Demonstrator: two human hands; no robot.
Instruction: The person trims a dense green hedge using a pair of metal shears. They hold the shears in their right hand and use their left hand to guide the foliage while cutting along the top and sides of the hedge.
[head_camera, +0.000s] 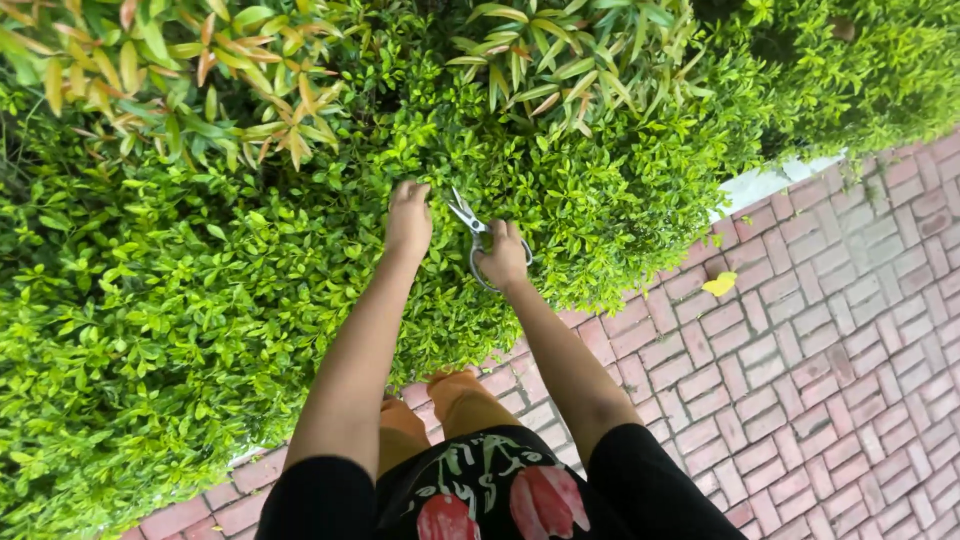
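Observation:
A dense green hedge (200, 270) fills the left and top of the head view. My right hand (503, 256) grips a pair of metal scissors (468, 218), blades apart and pointing up-left into the leaves. My left hand (408, 216) reaches into the hedge just left of the blades, its fingertips curled among the small leaves; whether it holds a sprig is hidden. Both arms stretch forward from black sleeves.
Red brick paving (820, 340) runs along the right and under my knees (450, 400). A yellow fallen leaf (719, 284) lies on the bricks. A pale kerb (770, 180) edges the hedge. Taller shrubs with yellow-orange leaves (180, 70) stand behind.

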